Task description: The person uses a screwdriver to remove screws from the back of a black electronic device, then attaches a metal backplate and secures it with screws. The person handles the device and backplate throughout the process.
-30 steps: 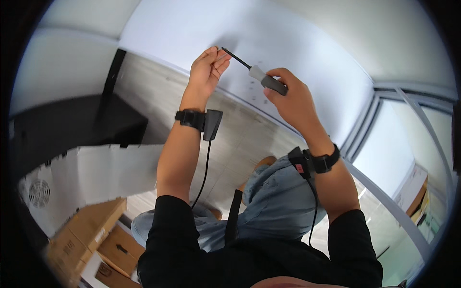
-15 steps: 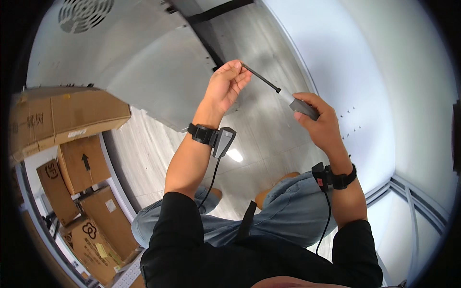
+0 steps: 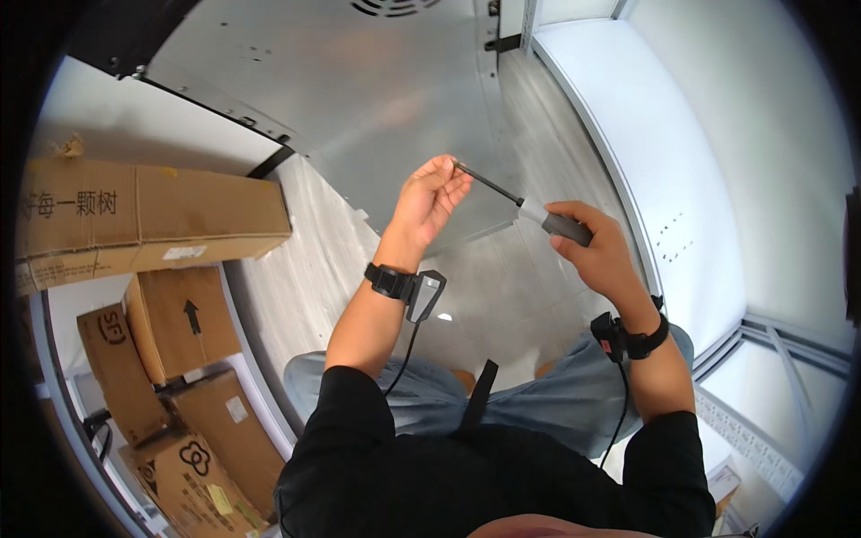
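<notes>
A screwdriver (image 3: 533,212) with a grey and silver handle and a long dark shaft is held between my two hands, over the floor. My right hand (image 3: 599,255) is wrapped round the handle. At the far end, my left hand (image 3: 423,208) pinches the tip of the shaft between thumb and forefinger, its other fingers loosely curled. Whether a small part sits at that tip is hidden by the fingers. A large grey sheet-metal panel (image 3: 359,99) with round vent slots stands just beyond my left hand.
Cardboard boxes (image 3: 202,211) are stacked on a shelf rack at the left. A white shelf surface (image 3: 691,197) runs along the right side, with small dark screw-like pieces (image 3: 668,242) on it. Pale wood-look floor (image 3: 314,269) lies in between. Cables hang from both wristbands.
My view has swung left, so the metal panel and boxes sit further right in the picture. The hands keep the same hold on the screwdriver, whose shaft is tilted slightly flatter.
</notes>
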### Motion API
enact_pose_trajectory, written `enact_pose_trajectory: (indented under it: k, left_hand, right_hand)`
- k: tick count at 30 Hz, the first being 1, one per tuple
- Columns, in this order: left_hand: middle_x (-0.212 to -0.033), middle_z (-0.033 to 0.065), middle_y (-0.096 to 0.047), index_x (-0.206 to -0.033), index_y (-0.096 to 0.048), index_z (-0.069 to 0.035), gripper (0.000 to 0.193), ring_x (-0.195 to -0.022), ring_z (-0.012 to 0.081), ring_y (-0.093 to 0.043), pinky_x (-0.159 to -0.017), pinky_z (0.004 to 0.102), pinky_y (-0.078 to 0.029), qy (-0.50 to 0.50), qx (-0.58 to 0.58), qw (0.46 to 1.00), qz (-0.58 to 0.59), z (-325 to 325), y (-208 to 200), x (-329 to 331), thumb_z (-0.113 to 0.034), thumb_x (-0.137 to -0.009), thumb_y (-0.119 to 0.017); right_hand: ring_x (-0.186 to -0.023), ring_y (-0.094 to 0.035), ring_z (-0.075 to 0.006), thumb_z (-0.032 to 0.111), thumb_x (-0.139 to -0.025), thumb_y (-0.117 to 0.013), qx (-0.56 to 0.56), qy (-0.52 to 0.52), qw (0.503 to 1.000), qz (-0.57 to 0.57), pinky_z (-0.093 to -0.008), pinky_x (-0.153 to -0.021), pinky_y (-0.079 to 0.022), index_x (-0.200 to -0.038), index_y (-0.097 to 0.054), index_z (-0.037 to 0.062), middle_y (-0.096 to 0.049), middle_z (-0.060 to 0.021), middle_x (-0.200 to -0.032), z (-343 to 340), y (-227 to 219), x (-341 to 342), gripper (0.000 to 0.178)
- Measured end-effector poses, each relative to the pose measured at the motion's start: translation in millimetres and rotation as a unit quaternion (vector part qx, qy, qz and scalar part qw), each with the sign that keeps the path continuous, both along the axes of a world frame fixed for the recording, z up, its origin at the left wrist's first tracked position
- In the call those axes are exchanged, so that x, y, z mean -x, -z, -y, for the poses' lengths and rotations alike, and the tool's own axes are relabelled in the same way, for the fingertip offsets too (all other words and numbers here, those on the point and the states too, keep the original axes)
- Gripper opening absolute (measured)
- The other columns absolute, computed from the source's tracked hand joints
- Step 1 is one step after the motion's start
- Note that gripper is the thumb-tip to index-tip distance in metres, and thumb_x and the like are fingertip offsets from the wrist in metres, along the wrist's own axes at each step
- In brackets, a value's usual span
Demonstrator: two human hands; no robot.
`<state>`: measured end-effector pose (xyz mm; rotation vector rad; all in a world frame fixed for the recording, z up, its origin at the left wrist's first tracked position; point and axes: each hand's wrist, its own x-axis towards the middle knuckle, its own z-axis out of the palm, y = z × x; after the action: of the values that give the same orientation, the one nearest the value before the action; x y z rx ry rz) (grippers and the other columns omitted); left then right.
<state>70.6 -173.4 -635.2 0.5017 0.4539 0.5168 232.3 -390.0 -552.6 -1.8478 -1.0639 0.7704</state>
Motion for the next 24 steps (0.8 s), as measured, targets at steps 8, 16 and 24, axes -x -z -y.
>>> enact_pose_trajectory:
  k: [8, 16, 24]
  left_hand:
    - [-0.090, 0.0080, -0.066, -0.094, -0.062, -0.002, 0.011, -0.082, 0.0180, -0.067, -0.077, 0.0283, -0.057, 0.068, -0.105, 0.984, -0.129, -43, -19, 87, -0.009, -0.097, -0.054]
    - [-0.089, 0.0061, -0.066, -0.097, -0.062, -0.003, 0.011, -0.082, 0.0169, -0.067, -0.075, 0.0280, -0.057, 0.044, -0.094, 0.991, -0.089, -65, -7, 143, -0.011, -0.097, -0.055]
    - [-0.085, 0.0037, -0.065, -0.102, -0.063, -0.004, 0.016, -0.074, 0.0135, -0.064, -0.070, 0.0266, -0.054, -0.015, -0.079, 0.994, -0.076, -104, -28, 163, -0.017, -0.097, -0.056]
  right_hand:
    - [-0.086, -0.063, -0.0315, 0.008, -0.077, -0.071, 0.011, 0.010, 0.994, 0.112, -0.0380, -0.075, -0.050, -0.109, -0.066, 0.0102, -0.066, -0.0110, -0.098, -28, -35, 103, 0.033]
    - [-0.081, -0.064, -0.0256, 0.009, -0.079, -0.068, 0.064, 0.057, 0.994, -0.075, -0.0345, -0.073, -0.049, -0.111, -0.061, 0.0086, -0.065, -0.0118, -0.089, -61, -16, 172, 0.033]
    - [-0.068, -0.057, -0.0108, 0.006, -0.082, -0.067, -0.033, 0.082, 0.984, -0.153, -0.0239, -0.058, -0.046, -0.121, -0.045, 0.0039, -0.060, -0.0075, -0.094, -98, 14, 235, 0.045]
